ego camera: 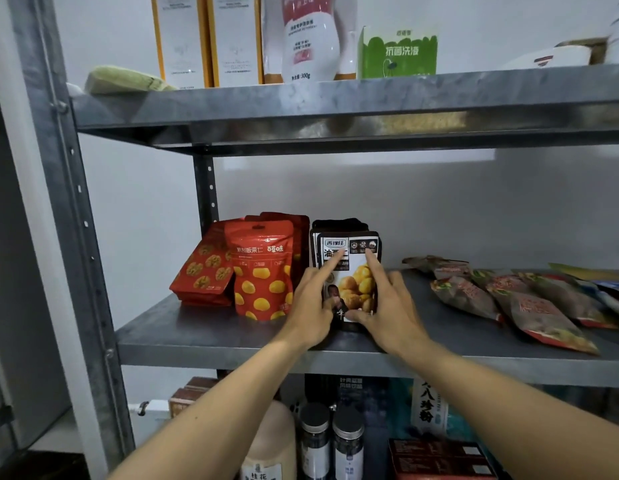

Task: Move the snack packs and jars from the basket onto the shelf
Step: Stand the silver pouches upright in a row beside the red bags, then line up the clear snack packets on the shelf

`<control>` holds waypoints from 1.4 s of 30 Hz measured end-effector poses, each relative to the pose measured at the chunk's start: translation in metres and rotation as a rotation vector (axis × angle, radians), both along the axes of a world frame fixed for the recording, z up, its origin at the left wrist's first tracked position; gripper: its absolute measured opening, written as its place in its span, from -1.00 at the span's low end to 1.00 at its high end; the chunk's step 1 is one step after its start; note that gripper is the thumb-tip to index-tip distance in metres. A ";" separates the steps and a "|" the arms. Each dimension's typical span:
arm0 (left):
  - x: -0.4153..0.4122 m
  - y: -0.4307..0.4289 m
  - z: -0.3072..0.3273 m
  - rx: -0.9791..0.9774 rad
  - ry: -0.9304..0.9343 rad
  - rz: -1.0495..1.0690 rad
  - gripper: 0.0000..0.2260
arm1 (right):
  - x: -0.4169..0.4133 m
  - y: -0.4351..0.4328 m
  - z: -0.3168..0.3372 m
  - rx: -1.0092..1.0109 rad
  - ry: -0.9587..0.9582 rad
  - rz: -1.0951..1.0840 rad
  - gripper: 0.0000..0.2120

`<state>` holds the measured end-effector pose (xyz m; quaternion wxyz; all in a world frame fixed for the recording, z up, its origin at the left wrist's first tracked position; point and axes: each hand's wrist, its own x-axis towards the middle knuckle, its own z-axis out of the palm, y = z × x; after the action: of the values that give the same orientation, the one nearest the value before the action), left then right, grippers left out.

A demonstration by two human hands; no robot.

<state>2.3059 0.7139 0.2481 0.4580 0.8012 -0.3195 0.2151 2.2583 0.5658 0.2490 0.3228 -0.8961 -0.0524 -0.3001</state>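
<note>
On the middle shelf (204, 336) of the grey metal rack, going from its left end, a lot of red snack packs (263, 271) stands upright near the back left post: one front pack with yellow chestnut spots, a tilted pack with walnut print (202, 271) leaning at its left, and at least two more red ones behind, the exact count hidden. Just beside them to the right stands the black chestnut pack (353, 271), long axis vertical, printed face toward the camera, its base near the shelf's front edge; at least two more black packs stand stacked behind it. The left hand (313, 306) presses on the pack's left edge with the forefinger stretched up across the face and the thumb low on the front; the right hand (387, 306) clasps the right edge likewise, forefinger pointing up, thumb at the lower front, so both hands are clamped on this one pack. To the right of the hands the shelf lies bare up to the back wall. Farther right, toward the shelf's right end, about four brown-and-red packs (530, 306) lie flat, long axes running diagonally from back left to front right, with other packets beyond them partly out of view.
</note>
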 end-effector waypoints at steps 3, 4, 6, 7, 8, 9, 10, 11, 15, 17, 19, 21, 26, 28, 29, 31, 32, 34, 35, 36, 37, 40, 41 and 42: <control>0.005 0.001 -0.001 0.001 -0.004 0.024 -0.24 | 0.007 0.000 -0.002 -0.011 -0.002 0.003 0.03; 0.007 0.002 -0.002 0.006 -0.011 0.037 -0.24 | 0.008 0.001 -0.002 -0.014 -0.003 0.005 0.03; 0.010 0.004 -0.003 0.015 -0.021 0.052 -0.23 | 0.011 0.004 -0.003 -0.014 0.001 0.013 0.03; 0.011 0.006 -0.004 0.016 -0.023 0.049 -0.22 | 0.012 0.004 -0.004 -0.010 0.006 0.017 0.03; 0.011 0.006 -0.005 0.012 -0.018 0.038 -0.22 | 0.013 0.005 -0.005 -0.007 0.010 0.020 0.03; 0.012 0.007 -0.006 0.005 -0.007 0.024 -0.22 | 0.014 0.004 -0.007 -0.004 0.013 0.021 0.04; 0.012 0.007 -0.007 0.000 0.003 0.013 -0.22 | 0.015 0.003 -0.007 -0.004 0.014 0.023 0.03; 0.012 0.006 -0.007 -0.004 0.009 0.008 -0.22 | 0.015 0.002 -0.008 -0.004 0.014 0.028 0.03; 0.010 0.007 -0.006 0.017 -0.021 0.054 -0.23 | 0.012 0.000 -0.007 -0.056 0.037 0.040 0.03; 0.008 0.008 -0.004 0.036 -0.041 0.104 -0.26 | 0.007 -0.001 -0.005 -0.139 0.040 0.000 0.03; 0.006 0.011 -0.003 0.087 -0.092 0.206 -0.29 | 0.001 -0.006 -0.001 -0.250 0.038 -0.078 0.02; 0.000 0.014 0.000 0.167 -0.172 0.305 -0.31 | -0.006 -0.012 0.004 -0.349 0.043 -0.144 0.02; -0.024 0.016 0.008 0.244 -0.200 0.394 -0.35 | -0.028 -0.026 0.014 -0.520 0.078 -0.225 0.00; -0.032 0.015 0.009 0.293 -0.192 0.426 -0.35 | -0.040 -0.028 0.017 -0.596 0.094 -0.268 -0.01; -0.037 0.015 0.008 0.316 -0.196 0.431 -0.36 | -0.047 -0.030 0.018 -0.620 0.098 -0.283 -0.02; -0.047 0.012 0.006 0.351 -0.230 0.424 -0.38 | -0.061 -0.034 0.019 -0.625 0.101 -0.295 -0.05; -0.053 0.009 0.005 0.358 -0.245 0.414 -0.39 | -0.067 -0.037 0.020 -0.617 0.101 -0.298 -0.06; -0.063 -0.001 0.007 0.352 -0.251 0.388 -0.40 | -0.078 -0.047 0.023 -0.608 0.087 -0.307 -0.06; -0.068 -0.008 0.008 0.346 -0.248 0.375 -0.40 | -0.083 -0.053 0.024 -0.613 0.077 -0.316 -0.07; -0.073 -0.016 0.009 0.349 -0.250 0.365 -0.40 | -0.088 -0.061 0.024 -0.613 0.073 -0.325 -0.07; -0.079 -0.026 0.009 0.364 -0.250 0.357 -0.39 | -0.092 -0.069 0.024 -0.607 0.079 -0.333 -0.08; -0.095 -0.060 0.008 0.433 -0.215 0.333 -0.38 | -0.105 -0.098 0.018 -0.575 0.078 -0.335 -0.10; -0.100 -0.073 0.009 0.442 -0.190 0.329 -0.38 | -0.109 -0.110 0.016 -0.563 0.079 -0.328 -0.11; -0.104 -0.086 0.010 0.441 -0.166 0.327 -0.38 | -0.113 -0.122 0.015 -0.558 0.083 -0.321 -0.11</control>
<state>2.2023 0.6276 0.2586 0.2040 0.9021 -0.2613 0.2762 2.1455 0.4443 0.2638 0.0150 -0.9583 0.0228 -0.2843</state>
